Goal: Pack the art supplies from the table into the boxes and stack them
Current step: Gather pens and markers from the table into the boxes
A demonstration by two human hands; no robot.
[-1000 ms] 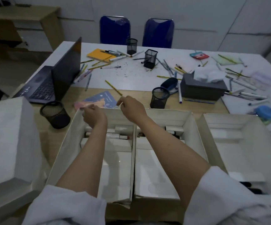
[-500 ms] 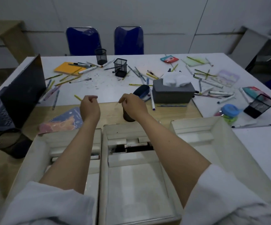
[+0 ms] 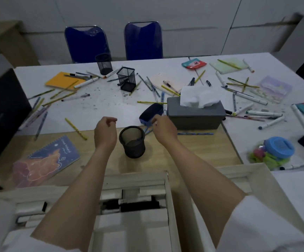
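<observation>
Table (image 3: 96,106) strewn with pens; my left hand (image 3: 105,132) curls empty, right hand (image 3: 164,129) pinches something small, and reaching further could tip the mesh cup (image 3: 132,141).

Head cam, high, angled fwd/down over near-edge boxes (image 3: 167,197) toward table (image 3: 102,104) & far wall.

An office or classroom is suggested: two blue padded chairs (image 3: 114,42) behind a white pen-strewn desk (image 3: 102,104), plain panelled walls (image 3: 184,19).
</observation>
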